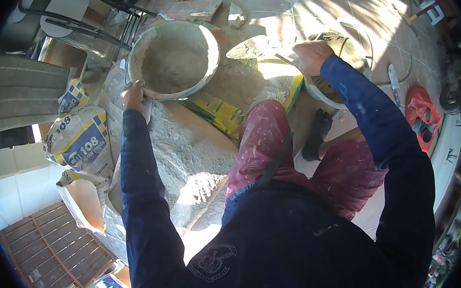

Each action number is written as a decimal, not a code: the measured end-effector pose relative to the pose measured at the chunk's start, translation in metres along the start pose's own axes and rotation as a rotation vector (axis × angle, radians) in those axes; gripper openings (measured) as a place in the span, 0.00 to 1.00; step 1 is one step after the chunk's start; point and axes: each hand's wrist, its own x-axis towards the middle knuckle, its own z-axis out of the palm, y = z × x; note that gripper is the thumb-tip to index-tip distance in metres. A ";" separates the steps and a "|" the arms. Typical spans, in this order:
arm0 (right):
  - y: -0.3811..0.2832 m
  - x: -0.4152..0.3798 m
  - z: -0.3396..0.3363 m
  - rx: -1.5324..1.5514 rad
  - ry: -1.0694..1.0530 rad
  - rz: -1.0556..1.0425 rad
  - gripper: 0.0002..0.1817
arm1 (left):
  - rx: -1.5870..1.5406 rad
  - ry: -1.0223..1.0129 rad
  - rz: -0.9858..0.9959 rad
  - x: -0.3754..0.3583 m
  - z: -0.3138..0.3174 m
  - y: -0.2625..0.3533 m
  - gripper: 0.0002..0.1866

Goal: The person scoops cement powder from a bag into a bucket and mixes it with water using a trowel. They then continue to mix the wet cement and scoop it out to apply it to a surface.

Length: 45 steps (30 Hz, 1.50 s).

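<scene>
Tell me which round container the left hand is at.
The wider tub with grey mix inside: the left hand is at its rim. The smaller bucket is by the right hand instead.

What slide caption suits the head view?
Left hand gripping a tub of grey mix, right hand holding a trowel beside a bucket.

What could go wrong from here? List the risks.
Tipping: the left hand is closed at the rim of the large tub, so a hard pull might spill its grey mix.
Skin: that hand and the right hand are bare, so the mix, if cement-based, could irritate.
Footing: the foot in a dark sock is near the smaller bucket and might knock it.
</scene>
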 end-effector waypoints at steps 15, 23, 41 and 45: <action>-0.093 0.140 0.167 0.507 -0.255 0.138 0.18 | 0.551 0.115 -0.013 0.086 -0.024 -0.007 0.24; -0.101 0.161 0.184 0.189 -0.350 -0.202 0.17 | 0.577 0.107 -0.092 0.096 -0.022 0.019 0.26; -0.062 0.160 0.172 -0.192 -0.151 -0.878 0.11 | 0.750 0.062 0.055 0.101 -0.029 -0.013 0.30; -0.037 0.144 0.163 -0.221 -0.373 -0.827 0.28 | 0.826 0.044 0.112 0.100 -0.027 -0.020 0.30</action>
